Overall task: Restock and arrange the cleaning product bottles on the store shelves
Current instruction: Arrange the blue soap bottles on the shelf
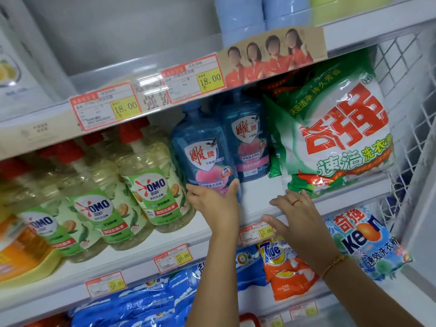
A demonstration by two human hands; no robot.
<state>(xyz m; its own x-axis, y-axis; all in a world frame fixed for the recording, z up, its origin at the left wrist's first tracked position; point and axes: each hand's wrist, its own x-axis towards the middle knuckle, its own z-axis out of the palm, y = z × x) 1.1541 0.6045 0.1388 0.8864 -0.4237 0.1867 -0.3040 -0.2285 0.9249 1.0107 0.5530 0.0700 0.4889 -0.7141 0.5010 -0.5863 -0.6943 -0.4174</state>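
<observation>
My left hand (213, 204) grips the base of a blue dish-soap bottle (203, 147) with a pink peach label, held upright at the middle shelf (257, 199). A second blue bottle (247, 135) of the same kind stands just behind and to its right. My right hand (295, 215) is spread with straight fingers, resting on the shelf's front edge beside the bottles; it wears a red ring and a bead bracelet. Several pale yellow OMO bottles (151, 182) with red caps and green labels stand in rows to the left.
A large green-and-white washing powder bag (335, 131) fills the shelf's right end against a white wire side panel (410, 119). Below lie a Tide bag (283, 267), a Keon bag (363, 241) and blue bags (141, 303). Price tags (106, 107) line the shelf edges.
</observation>
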